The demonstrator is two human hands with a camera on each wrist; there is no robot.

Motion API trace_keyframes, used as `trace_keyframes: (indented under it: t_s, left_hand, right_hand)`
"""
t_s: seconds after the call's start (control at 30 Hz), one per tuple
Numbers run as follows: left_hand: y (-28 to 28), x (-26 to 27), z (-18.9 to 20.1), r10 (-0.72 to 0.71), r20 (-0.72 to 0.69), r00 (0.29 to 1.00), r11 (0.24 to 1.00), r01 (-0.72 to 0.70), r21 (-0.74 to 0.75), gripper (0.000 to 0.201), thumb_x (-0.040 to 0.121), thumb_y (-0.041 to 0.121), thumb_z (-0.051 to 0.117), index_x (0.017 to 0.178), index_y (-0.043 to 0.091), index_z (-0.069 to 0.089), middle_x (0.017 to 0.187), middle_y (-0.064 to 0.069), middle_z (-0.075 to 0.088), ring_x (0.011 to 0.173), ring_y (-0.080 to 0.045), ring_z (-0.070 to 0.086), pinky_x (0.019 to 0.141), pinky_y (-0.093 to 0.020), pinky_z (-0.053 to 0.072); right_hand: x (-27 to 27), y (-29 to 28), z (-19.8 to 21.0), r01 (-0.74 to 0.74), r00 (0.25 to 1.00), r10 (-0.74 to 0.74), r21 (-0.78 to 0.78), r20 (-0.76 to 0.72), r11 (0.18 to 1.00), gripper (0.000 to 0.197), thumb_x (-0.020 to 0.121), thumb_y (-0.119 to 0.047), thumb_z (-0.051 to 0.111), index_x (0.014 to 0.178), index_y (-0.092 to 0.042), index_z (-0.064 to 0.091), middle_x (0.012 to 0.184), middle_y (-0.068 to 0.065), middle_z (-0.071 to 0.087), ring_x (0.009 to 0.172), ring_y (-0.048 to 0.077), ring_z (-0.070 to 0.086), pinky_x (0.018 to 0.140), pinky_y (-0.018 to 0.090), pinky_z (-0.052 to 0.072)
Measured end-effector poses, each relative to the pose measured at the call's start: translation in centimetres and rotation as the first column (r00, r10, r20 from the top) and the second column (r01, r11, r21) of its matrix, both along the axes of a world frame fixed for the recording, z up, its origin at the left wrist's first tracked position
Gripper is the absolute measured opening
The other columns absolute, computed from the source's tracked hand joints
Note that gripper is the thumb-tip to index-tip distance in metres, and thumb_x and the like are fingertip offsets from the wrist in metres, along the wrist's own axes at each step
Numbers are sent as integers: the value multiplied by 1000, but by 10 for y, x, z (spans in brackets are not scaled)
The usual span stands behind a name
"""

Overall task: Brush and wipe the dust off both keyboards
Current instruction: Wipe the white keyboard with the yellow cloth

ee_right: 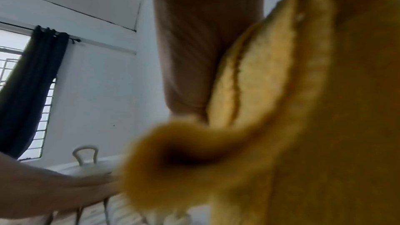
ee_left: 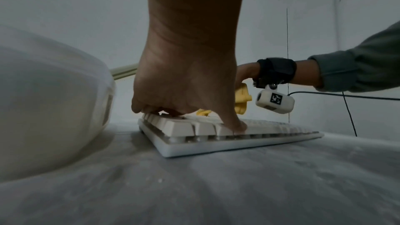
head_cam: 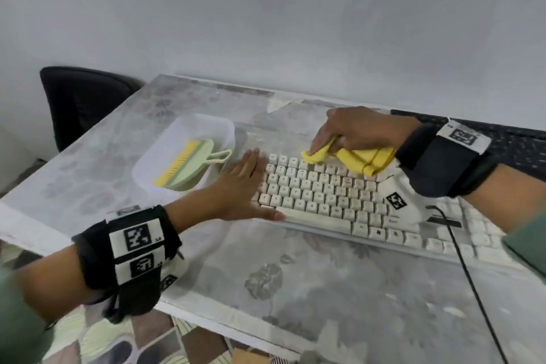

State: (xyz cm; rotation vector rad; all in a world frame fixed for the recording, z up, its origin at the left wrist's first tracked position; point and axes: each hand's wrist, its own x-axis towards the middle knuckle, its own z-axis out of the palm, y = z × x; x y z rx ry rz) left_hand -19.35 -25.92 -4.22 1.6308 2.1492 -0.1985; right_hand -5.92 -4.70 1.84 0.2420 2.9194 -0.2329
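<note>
A cream white keyboard [head_cam: 331,195] lies across the table in the head view. My left hand [head_cam: 245,183] rests flat on its left end, fingers straight and thumb on the front edge near the space bar. From the left wrist view the left hand [ee_left: 186,91] presses down on the white keyboard [ee_left: 216,133]. My right hand [head_cam: 351,130] grips a folded yellow cloth [head_cam: 348,158] and holds its tip on the top key row. The yellow cloth [ee_right: 292,117] fills the right wrist view. A black keyboard [head_cam: 508,142] lies behind my right wrist, partly hidden.
A white plastic tub [head_cam: 153,162] left of the keyboard holds a green brush with yellow bristles [head_cam: 186,167]. A black cable [head_cam: 469,272] runs across the table's front right. A black chair [head_cam: 79,100] stands at the far left. A wall runs behind the table.
</note>
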Motion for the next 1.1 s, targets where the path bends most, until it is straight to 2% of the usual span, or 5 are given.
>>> trace_keyframes:
  t_s: [0.3, 0.47, 0.6, 0.7, 1.1]
  left_hand:
    - [-1, 0, 0, -5, -18, 1000, 1000, 5, 0, 153, 26, 102, -8, 144, 7, -29, 154, -10, -30, 142, -20, -27, 112, -37, -15]
    - [-5, 3, -1, 22, 0, 1000, 1000, -22, 7, 147, 32, 103, -3, 143, 10, -31, 153, -7, -33, 140, -17, -31, 111, -35, -17]
    - [-3, 6, 4, 33, -8, 999, 999, -33, -32, 149, 30, 103, -4, 143, 9, -31, 153, -8, -33, 141, -19, -29, 114, -35, -15]
    - [2, 7, 11, 31, -47, 998, 996, -34, -83, 156, 24, 103, -6, 144, 6, -28, 154, -12, -29, 143, -23, -25, 114, -34, -12]
    - [5, 9, 19, 10, -95, 995, 992, -22, -126, 154, 24, 101, -10, 144, 7, -29, 153, -11, -31, 129, -12, -35, 102, -26, -19]
  right_hand:
    - [-6, 24, -4, -13, 990, 32, -141, 134, 990, 40, 87, -6, 61, 118, -30, 62, 86, -26, 52, 79, -10, 47, 71, 9, 35]
    - [0, 35, -8, -21, 994, 57, -348, 94, 937, 37, 82, -25, 68, 114, -42, 60, 111, -19, 63, 92, -6, 55, 81, 7, 37]
    - [5, 33, -31, -91, 994, 100, -199, 35, 976, 33, 81, -43, 63, 113, -47, 59, 116, -13, 64, 93, 1, 51, 86, 27, 42]
    - [-8, 37, -31, -170, 985, 171, -36, 16, 985, 27, 84, -39, 62, 110, -46, 63, 107, -14, 66, 83, -1, 40, 67, 14, 32]
    - [-19, 45, -38, -256, 966, 255, -54, -34, 965, 25, 87, -32, 60, 110, -39, 66, 107, -24, 64, 79, -7, 37, 61, 12, 26]
